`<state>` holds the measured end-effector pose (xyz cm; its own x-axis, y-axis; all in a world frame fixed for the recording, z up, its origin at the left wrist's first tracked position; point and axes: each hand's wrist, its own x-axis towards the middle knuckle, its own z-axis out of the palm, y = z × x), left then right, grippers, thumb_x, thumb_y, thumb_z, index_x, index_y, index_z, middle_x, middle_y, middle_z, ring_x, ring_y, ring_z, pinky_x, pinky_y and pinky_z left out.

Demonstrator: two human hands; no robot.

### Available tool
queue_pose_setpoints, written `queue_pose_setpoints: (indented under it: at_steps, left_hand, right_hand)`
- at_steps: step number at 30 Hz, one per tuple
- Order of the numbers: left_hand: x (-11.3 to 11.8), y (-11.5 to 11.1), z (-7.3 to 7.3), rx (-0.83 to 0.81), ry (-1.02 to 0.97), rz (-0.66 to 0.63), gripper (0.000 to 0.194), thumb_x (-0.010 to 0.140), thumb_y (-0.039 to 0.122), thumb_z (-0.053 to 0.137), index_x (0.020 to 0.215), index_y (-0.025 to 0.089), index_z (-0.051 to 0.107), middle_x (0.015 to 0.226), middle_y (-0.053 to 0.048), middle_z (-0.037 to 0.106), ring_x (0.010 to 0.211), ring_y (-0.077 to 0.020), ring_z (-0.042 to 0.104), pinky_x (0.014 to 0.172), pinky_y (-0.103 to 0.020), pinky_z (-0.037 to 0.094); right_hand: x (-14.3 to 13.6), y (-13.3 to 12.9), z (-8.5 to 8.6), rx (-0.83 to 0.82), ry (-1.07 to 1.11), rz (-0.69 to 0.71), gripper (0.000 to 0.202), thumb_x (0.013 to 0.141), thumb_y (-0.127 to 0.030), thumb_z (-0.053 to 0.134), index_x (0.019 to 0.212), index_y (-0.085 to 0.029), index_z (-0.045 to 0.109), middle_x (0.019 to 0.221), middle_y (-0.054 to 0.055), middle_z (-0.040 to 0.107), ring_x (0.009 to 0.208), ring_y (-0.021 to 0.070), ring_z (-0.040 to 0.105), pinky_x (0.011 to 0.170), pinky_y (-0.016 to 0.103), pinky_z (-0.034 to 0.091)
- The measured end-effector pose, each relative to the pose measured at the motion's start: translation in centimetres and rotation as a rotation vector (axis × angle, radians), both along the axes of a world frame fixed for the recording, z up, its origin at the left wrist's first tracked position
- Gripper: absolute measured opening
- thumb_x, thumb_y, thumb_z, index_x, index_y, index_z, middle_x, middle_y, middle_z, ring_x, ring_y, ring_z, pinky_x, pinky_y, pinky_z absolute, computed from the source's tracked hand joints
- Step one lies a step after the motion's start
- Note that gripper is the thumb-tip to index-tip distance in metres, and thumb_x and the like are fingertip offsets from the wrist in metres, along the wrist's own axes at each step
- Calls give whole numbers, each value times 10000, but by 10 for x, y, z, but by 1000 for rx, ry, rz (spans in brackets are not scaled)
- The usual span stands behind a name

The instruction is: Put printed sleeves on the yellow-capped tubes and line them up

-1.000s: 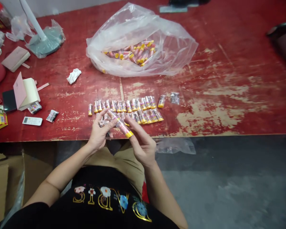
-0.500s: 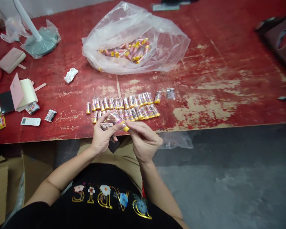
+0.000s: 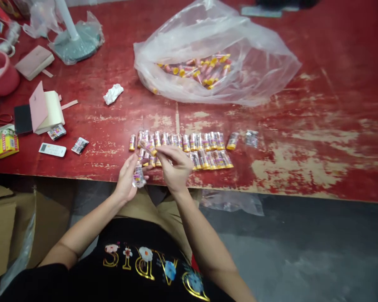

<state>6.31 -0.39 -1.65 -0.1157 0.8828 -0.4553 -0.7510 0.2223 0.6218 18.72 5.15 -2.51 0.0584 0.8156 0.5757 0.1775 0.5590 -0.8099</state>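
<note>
Between its thumb and fingers, my right hand (image 3: 176, 167) pinches a small clear tube with a yellow cap (image 3: 149, 147), held over the left part of the rows. My left hand (image 3: 127, 178), lower and to the left, holds a small shiny packet (image 3: 138, 176) at the table's front edge. Two rows of similar yellow-capped tubes (image 3: 208, 141) lie on the red table (image 3: 318, 113), the front row partly hidden by my right hand. One more tube (image 3: 232, 141) lies apart at their right, beside a small packet (image 3: 251, 138).
Behind the rows, a large clear plastic bag (image 3: 255, 75) holds many yellow-capped tubes. Crumpled tissue (image 3: 113, 94), a white remote (image 3: 52, 149), an open notebook (image 3: 52, 111), a yellow box (image 3: 3, 143) and a lamp base (image 3: 78, 44) are at the left.
The tube has left my left hand and is now in my right hand's pinch, further forward. My left hand is apart from it, with the packet showing. The view has shifted, moving the table items rightward.
</note>
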Motion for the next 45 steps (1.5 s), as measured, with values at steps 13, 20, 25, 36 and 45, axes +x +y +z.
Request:
queue_pose_setpoints:
  at_steps: [13,20,25,36,45]
  left_hand:
    - [-75,3,-30,4,49,313,317,801,137,733,1096,186,630,1120,-81,721,1003,-173,706,849,-304,568]
    - [-41,13,-11,52,-90,126,186,863,178,678,1047,161,689,1116,-88,740,1071,-180,689,896,-286,549]
    - [-15,12,-5,129,-96,124,205,851,241,725,1032,151,689,1062,-84,749,1014,-177,702,871,-278,555]
    - [7,24,7,46,192,182,528,470,387,954,839,111,698,736,-8,703,566,-87,627,526,-196,524]
    - [-6,80,13,-30,221,138,516,453,345,967,809,115,673,694,22,666,505,-63,583,482,-176,502]
  right_hand:
    - [-78,38,-51,72,-625,136,280,958,-132,434,975,-176,710,934,121,647,918,244,547,867,420,464]
    - [-45,-8,-19,-348,-206,383,209,831,-384,746,818,-195,657,794,4,626,691,137,545,638,276,457]
    - [-25,-10,-13,-275,-231,288,198,937,-347,611,825,-205,691,806,22,619,742,157,566,674,301,452]
    - [25,10,26,-182,-459,377,300,1000,-364,476,774,-198,584,749,15,576,711,152,542,685,289,418]
    - [98,330,49,-307,-391,-460,153,886,-68,502,879,-89,654,974,150,718,937,195,664,927,345,464]
